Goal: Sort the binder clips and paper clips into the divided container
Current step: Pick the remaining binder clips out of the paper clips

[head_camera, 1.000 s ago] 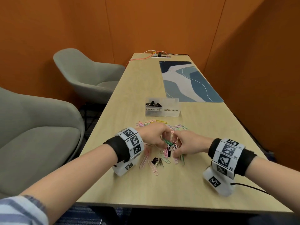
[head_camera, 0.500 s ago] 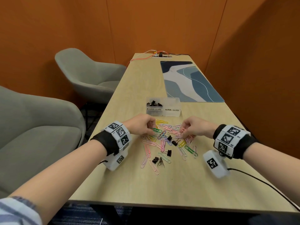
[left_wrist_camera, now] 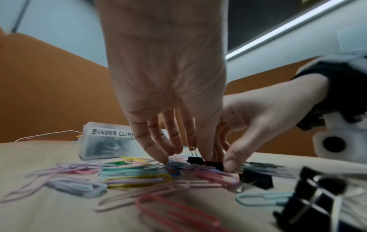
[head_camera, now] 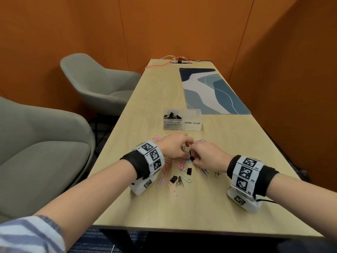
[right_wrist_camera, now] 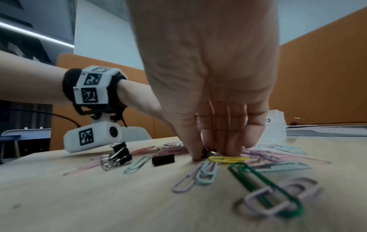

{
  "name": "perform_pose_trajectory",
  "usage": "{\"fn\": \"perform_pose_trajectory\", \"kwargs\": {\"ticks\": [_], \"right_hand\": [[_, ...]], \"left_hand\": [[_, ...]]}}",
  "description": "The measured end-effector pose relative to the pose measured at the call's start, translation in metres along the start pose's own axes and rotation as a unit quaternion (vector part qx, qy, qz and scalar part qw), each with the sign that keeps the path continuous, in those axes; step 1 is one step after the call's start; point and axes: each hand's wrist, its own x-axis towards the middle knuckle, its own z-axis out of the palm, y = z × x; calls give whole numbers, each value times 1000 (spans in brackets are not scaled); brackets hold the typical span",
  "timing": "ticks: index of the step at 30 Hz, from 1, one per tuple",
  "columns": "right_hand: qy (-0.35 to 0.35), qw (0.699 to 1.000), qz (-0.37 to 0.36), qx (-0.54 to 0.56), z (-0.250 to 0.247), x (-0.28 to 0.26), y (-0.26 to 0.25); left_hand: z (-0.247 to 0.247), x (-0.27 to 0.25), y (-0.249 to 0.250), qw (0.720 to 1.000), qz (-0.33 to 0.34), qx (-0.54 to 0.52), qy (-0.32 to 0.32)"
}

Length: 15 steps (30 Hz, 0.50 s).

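Observation:
Coloured paper clips (head_camera: 171, 187) and black binder clips (head_camera: 189, 171) lie scattered on the wooden table (head_camera: 209, 207). The clear divided container (head_camera: 182, 126) stands just beyond them; its left compartment, labelled BINDER CLIPS, holds several black clips (head_camera: 172, 115). My hands meet over the middle of the pile. My left hand (head_camera: 183, 147) pinches the wire handles of a small binder clip (left_wrist_camera: 195, 160). Right beside it, my right hand (head_camera: 194, 159) pinches another black binder clip (left_wrist_camera: 214, 164) between thumb and fingers, low on the table (right_wrist_camera: 206, 153).
A blue patterned mat (head_camera: 209, 92) lies behind the container. A power strip with cables (head_camera: 179, 61) sits at the far end. Two grey armchairs (head_camera: 98, 84) (head_camera: 36, 152) stand left of the table. Orange walls close in behind and on the right.
Half a second ago my hands were apart at the far side of the pile. They have come together over its middle, each now pinching a binder clip.

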Motion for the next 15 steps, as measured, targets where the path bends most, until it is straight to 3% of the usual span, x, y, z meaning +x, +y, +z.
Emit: {"fn": "perform_pose_trajectory", "kwargs": {"ticks": [5,11,15], "right_hand": [[17,998,-41,-52,2,-1,2],[42,994,-66,-72,3,-3,7],[64,997,-48,-16,0,0,8]], "left_hand": [[4,6,2,1000,-10,4,6],[-7,0,-6,998,-7,-10,57],[-18,-13,-4,1000,-12,-15,18]]}}
